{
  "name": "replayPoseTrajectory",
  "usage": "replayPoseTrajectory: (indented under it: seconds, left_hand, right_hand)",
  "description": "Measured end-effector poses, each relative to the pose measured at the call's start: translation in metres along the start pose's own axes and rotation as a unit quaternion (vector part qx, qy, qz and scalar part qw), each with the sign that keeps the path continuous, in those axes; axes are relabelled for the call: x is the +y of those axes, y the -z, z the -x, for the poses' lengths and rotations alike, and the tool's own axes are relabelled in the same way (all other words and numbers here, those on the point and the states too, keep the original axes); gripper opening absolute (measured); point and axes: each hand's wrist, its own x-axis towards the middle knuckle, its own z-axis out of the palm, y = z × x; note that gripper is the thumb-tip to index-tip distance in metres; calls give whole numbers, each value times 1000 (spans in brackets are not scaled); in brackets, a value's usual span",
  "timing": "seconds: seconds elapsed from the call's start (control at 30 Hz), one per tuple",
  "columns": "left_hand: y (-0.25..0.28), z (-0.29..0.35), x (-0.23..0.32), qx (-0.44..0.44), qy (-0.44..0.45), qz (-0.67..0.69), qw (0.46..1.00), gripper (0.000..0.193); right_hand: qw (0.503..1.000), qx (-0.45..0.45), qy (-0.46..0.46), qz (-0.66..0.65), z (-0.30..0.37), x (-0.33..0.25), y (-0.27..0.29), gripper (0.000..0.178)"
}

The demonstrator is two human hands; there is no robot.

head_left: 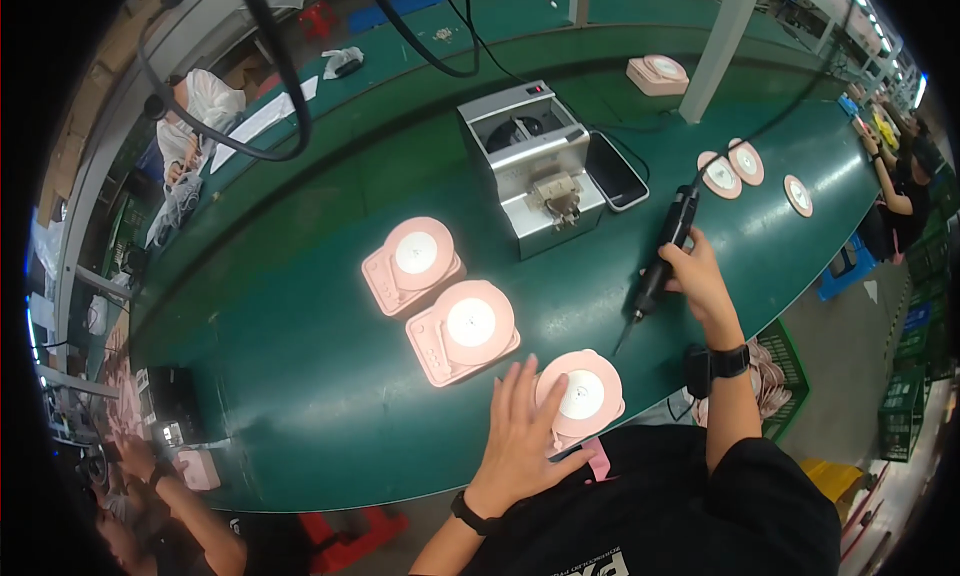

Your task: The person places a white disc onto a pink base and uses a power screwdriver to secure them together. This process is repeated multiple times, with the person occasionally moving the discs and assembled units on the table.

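My right hand [702, 282] is closed round a black electric screwdriver [679, 221]. Its thin bit slants down to the left, above the green table, with the tip apart from any part. A small pink device shaped like a record player [585, 394], with a white disc in its round top, lies at the near table edge. Over its left side rests my left hand [518, 428], fingers spread and touching it. Two similar pink devices, a nearer one [470, 323] and a farther one [412, 258], stand to the left beyond my left hand.
A grey metal screw feeder [535, 171] stands mid-table beside a black tray [615, 171]. Pink discs [720, 176] lie at right; a pink device [658, 74] sits near the post. Below the right edge is a green crate [785, 376] of pink parts. Other people work at both ends.
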Motion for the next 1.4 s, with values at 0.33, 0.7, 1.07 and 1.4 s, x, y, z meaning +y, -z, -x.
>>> replayPoseTrajectory:
  seconds: [0.33,0.7,1.07,1.4]
  left_hand:
    - [25,-69,11,35,-146,-44,988,67]
    - [125,-104,-138,128,142,-47,980,70]
    - [92,-97,-177,186,125,84,971,84]
    - [79,-103,-152,147,58,118,980,82]
  right_hand:
    - [933,-42,254,-252,23,-102,-31,22]
    - [853,-122,482,-158,6,-157,-97,16]
    - [882,-171,416,-140,-10,-149,-130,19]
    - [873,-257,391,-137,30,-161,-150,18]
